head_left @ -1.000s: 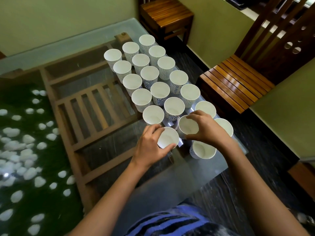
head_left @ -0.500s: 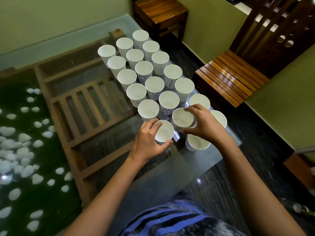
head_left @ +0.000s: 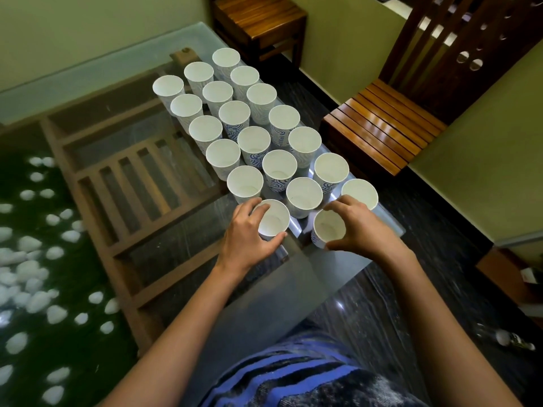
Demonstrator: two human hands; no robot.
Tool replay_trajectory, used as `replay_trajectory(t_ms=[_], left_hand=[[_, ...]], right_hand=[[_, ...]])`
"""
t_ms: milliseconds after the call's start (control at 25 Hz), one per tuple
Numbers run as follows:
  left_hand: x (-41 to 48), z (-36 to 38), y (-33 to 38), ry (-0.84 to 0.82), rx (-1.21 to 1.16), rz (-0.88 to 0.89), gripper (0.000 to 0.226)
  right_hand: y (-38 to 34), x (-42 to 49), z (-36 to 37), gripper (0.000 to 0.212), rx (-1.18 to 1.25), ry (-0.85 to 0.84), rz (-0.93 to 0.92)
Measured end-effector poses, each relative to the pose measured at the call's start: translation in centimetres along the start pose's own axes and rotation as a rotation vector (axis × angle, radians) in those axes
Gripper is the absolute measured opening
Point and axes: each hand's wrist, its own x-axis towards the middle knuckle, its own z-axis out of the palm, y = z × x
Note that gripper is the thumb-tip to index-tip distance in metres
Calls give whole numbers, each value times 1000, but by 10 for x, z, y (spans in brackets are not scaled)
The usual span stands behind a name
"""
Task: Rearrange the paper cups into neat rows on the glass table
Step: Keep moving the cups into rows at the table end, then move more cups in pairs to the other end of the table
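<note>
White paper cups (head_left: 254, 142) stand in three rows along right edge of glass table (head_left: 258, 306). Grip: left hand (head_left: 248, 233) curled round front cup (head_left: 273, 221), right hand (head_left: 360, 227) curled round loose cup (head_left: 327, 230) by near right corner (both look set down on glass). Step: filling last row. Next: nudge both cups gently into line, no bumping neighbours.

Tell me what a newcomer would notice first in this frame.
Upright white paper cups with blue swirl print stand in three slanting rows along the right side of the clear glass table. At the near end the left hand grips the nearest left-row cup and the right hand grips the nearest middle-row cup. At left spread white pebbles on dark green.
</note>
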Motion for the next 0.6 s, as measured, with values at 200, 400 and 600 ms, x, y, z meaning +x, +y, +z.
replay_trajectory(t_ms=[200,400,600], left_hand=[[-7,-11,2,25,-10,1,59],[-48,-46,-23,74,4,-137,50],[-131,-103,-70,224,30,-409,40]], right_hand=[[-10,-1,-3,73,-3,21,-29],[-74,8,11,54,151,84,-196],[-181,21,67,43,204,-123,-495]])
